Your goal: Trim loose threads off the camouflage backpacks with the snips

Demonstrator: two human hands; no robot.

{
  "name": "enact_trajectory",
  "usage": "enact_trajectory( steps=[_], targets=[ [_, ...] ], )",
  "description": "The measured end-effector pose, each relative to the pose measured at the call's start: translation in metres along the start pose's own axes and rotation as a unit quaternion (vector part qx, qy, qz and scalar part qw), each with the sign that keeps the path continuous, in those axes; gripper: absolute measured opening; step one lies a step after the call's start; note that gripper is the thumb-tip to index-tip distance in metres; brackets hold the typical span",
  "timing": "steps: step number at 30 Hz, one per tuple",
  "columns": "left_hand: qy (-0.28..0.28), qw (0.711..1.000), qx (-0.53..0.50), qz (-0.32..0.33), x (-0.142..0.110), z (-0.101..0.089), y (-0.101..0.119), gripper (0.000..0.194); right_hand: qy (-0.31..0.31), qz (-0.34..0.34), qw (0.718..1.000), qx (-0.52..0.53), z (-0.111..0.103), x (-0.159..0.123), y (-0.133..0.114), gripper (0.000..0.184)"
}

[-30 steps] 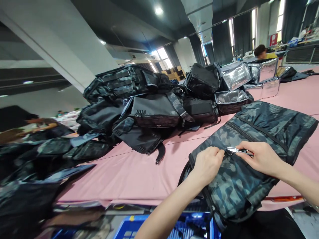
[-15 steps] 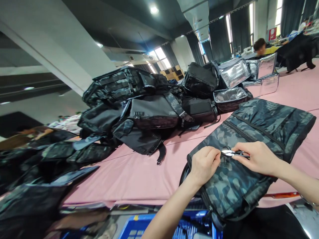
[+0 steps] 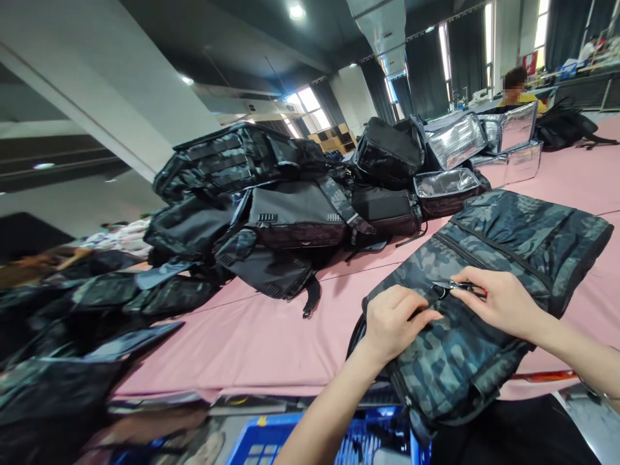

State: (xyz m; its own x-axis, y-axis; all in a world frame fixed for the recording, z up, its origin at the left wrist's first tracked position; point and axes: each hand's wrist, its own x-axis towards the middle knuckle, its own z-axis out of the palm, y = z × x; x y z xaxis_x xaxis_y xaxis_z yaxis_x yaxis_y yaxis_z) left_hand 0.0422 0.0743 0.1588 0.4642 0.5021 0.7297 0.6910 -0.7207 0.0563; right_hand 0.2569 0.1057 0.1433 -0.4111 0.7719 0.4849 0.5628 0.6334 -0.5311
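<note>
A camouflage bag (image 3: 484, 361) lies slanted across the table edge in front of me, with a dark zipper (image 3: 462, 250) across its upper part. My left hand (image 3: 397, 320) rests on the bag's left side, thumb and forefinger apart. In my right hand (image 3: 498, 300) is a pair of small thread snips (image 3: 442, 285), their metal blades pointing left just above the cloth. The snips' handles are mostly covered by my fingers. Between the two hands only a short gap of fabric shows.
Camouflage and black bags (image 3: 295, 206) are heaped on the pink-covered table (image 3: 290, 336). Silver-lined bags (image 3: 455, 139) stand open at the back. A blue crate (image 3: 252, 439) sits below the edge. More bags (image 3: 53, 387) are at left. A person (image 3: 516, 87) is beyond the table.
My left thumb and forefinger have parted from their pinch by the snips' tips. The snips have shifted slightly up, and their blades have spread. Far right, a large black bag has been lowered.
</note>
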Motion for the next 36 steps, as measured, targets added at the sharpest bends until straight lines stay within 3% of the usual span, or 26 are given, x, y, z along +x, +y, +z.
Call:
enact_trajectory(
  steps=[3, 7, 10, 15, 20, 27, 31, 36],
  targets=[
    [-0.039, 0.994, 0.092, 0.042, 0.0, 0.002, 0.003, 0.017, 0.0, 0.0, 1.0, -0.011, 0.002, 0.0, 0.0, 0.024],
    [-0.067, 0.983, 0.159, 0.067, 0.002, 0.005, 0.009, 0.007, 0.002, -0.001, 1.0, -0.018, 0.003, -0.001, 0.0, 0.022],
    [-0.062, 0.991, 0.112, 0.023, 0.002, 0.008, 0.008, 0.009, -0.003, -0.008, 1.0, -0.023, 0.0, -0.001, -0.001, 0.018],
    [-0.041, 0.997, 0.018, -0.057, 0.0, 0.009, 0.004, 0.01, -0.068, -0.033, 0.997, -0.02, -0.009, 0.0, -0.003, 0.016],
    [-0.039, 0.997, 0.017, -0.065, -0.001, 0.009, 0.004, 0.01, -0.102, -0.025, 0.994, 0.016, -0.016, 0.0, -0.003, 0.016],
    [-0.03, 0.999, 0.036, -0.018, 0.002, 0.008, 0.007, 0.007, -0.082, -0.062, 0.994, -0.024, -0.009, -0.003, 0.001, 0.018],
    [0.065, 0.993, -0.061, -0.077, -0.002, -0.009, 0.001, 0.009, -0.046, -0.062, 0.997, 0.009, -0.007, -0.004, 0.003, 0.017],
    [0.236, 0.934, -0.142, -0.228, -0.038, -0.038, -0.014, 0.019, 0.019, -0.023, 0.998, 0.061, -0.012, -0.004, 0.0, 0.019]
  ],
)
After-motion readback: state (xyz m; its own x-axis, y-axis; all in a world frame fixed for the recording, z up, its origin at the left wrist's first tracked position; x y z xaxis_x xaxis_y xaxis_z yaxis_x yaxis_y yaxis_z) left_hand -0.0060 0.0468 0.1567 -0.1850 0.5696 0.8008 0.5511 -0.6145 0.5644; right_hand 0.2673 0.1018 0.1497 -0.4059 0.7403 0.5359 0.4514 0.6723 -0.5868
